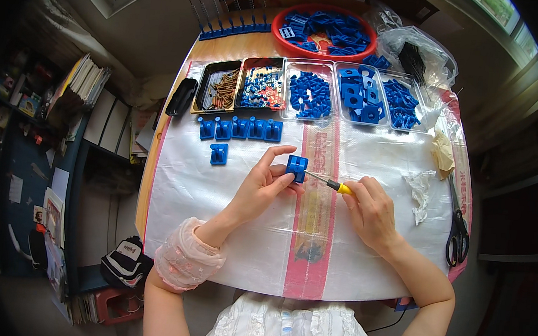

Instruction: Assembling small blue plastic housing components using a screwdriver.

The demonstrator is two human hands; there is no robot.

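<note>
White plastic sheeting with a red stripe covers the table (212, 252), and trays along its far edge hold parts: a dark tray of screws (223, 88), then clear trays of blue pieces (310, 95), with a red bowl (326, 30) of more blue pieces behind them.

The left hand (261, 189) has its grip closed around a small blue block (296, 167), fingers and thumb pinching its sides, so it is lifted just off the sheet near the middle of the table and its top face is turned up toward the tool. The block's long axis runs roughly away from the person.

The right hand (372, 211) is closed on a screwdriver (328, 183) by its yellow handle. Its shaft lies nearly level, pointing left, with the tip meeting the block's right side, probably so the held block stays steady against the push.

A row of finished-looking blue blocks (240, 128) sits before the trays, one more (218, 154) just nearer. Scissors (457, 230) lie at the right edge.
</note>
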